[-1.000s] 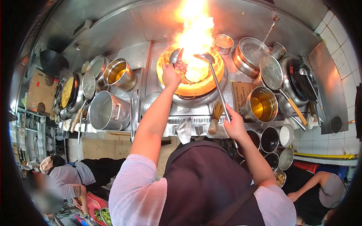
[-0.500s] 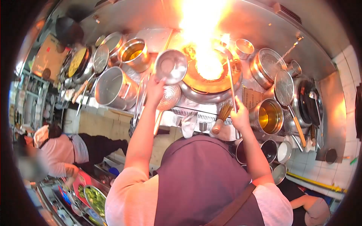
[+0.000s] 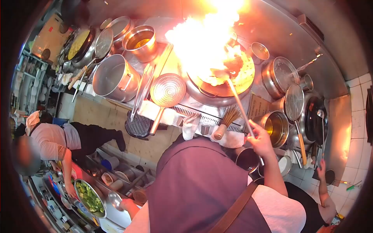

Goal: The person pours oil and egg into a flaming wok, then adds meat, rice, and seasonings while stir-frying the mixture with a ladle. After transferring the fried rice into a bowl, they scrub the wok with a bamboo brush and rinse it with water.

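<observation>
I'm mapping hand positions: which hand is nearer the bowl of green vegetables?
The left hand: it holds a small metal dish just beside the bowl of green vegetables; the right hand is farther off, holding the ladle by its handle.

Ladle (image 3: 237,98) in the right hand (image 3: 261,140), flames (image 3: 206,44) over the wok (image 3: 245,79)

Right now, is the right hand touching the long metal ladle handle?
Touching. The head view shows the right hand wrapped around the long metal ladle handle.
</observation>
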`<state>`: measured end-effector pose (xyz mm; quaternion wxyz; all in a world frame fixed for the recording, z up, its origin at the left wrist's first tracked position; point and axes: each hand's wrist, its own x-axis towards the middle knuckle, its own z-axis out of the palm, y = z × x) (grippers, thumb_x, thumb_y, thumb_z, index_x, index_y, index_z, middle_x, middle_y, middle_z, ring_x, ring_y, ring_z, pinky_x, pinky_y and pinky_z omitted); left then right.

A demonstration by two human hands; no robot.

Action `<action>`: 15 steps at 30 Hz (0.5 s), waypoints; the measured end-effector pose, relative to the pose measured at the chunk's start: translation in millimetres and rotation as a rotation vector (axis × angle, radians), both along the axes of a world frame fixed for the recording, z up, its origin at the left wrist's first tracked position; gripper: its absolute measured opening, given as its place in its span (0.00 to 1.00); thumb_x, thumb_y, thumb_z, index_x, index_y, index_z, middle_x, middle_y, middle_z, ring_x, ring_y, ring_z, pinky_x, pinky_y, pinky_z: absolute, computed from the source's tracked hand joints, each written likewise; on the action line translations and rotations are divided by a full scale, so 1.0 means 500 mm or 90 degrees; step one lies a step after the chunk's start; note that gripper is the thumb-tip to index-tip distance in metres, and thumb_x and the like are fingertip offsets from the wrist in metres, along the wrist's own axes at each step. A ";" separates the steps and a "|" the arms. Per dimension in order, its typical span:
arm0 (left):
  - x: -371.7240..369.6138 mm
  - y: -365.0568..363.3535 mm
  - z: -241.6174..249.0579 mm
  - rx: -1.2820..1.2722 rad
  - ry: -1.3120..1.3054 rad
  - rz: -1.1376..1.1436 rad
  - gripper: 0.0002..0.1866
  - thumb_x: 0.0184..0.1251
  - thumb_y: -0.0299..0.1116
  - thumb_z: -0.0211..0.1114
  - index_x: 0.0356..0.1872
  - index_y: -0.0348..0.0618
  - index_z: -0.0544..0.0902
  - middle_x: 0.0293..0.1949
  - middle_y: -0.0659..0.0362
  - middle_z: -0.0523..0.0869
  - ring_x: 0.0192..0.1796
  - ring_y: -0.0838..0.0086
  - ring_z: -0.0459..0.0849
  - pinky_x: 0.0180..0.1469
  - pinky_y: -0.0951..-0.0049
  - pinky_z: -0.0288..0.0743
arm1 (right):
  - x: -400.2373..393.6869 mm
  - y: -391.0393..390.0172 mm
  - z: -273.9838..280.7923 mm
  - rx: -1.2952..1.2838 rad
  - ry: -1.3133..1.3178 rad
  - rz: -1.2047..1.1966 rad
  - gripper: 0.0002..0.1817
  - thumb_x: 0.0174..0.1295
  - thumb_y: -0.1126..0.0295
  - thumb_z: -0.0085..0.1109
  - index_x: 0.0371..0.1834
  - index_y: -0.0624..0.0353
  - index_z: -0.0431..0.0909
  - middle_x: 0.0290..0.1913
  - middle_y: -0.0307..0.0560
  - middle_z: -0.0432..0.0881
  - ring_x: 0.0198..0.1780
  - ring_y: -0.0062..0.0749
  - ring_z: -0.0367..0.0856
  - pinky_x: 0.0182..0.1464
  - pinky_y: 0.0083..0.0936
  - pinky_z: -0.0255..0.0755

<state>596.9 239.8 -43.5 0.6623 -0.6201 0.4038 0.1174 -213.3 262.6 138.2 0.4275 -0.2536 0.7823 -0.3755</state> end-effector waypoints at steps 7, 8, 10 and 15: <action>0.032 0.104 0.033 -0.122 0.056 -0.041 0.16 0.81 0.35 0.58 0.58 0.51 0.92 0.63 0.60 0.91 0.63 0.64 0.91 0.57 0.60 0.87 | -0.065 -0.113 -0.206 -0.227 0.218 -0.006 0.37 0.67 0.82 0.59 0.83 0.61 0.68 0.50 0.47 0.87 0.46 0.25 0.83 0.52 0.26 0.79; 0.040 0.110 0.033 -0.153 0.061 -0.065 0.16 0.81 0.36 0.59 0.57 0.52 0.93 0.62 0.60 0.91 0.63 0.65 0.91 0.57 0.60 0.87 | -0.043 -0.120 -0.200 -0.226 0.219 -0.011 0.37 0.67 0.82 0.59 0.83 0.61 0.68 0.50 0.47 0.87 0.46 0.25 0.83 0.52 0.26 0.79; 0.050 0.117 0.035 -0.217 0.074 -0.114 0.15 0.80 0.37 0.60 0.55 0.53 0.93 0.59 0.61 0.93 0.62 0.66 0.92 0.57 0.61 0.87 | -0.009 -0.131 -0.180 -0.161 0.067 0.026 0.41 0.67 0.83 0.61 0.86 0.53 0.66 0.42 0.36 0.81 0.29 0.17 0.75 0.31 0.19 0.72; 0.067 -0.019 -0.007 -0.189 0.146 -0.189 0.11 0.77 0.39 0.64 0.47 0.52 0.94 0.53 0.63 0.95 0.56 0.71 0.93 0.54 0.66 0.87 | -0.001 -0.028 -0.037 -0.097 -0.182 -0.015 0.41 0.64 0.83 0.65 0.84 0.50 0.70 0.35 0.37 0.81 0.21 0.17 0.73 0.22 0.19 0.67</action>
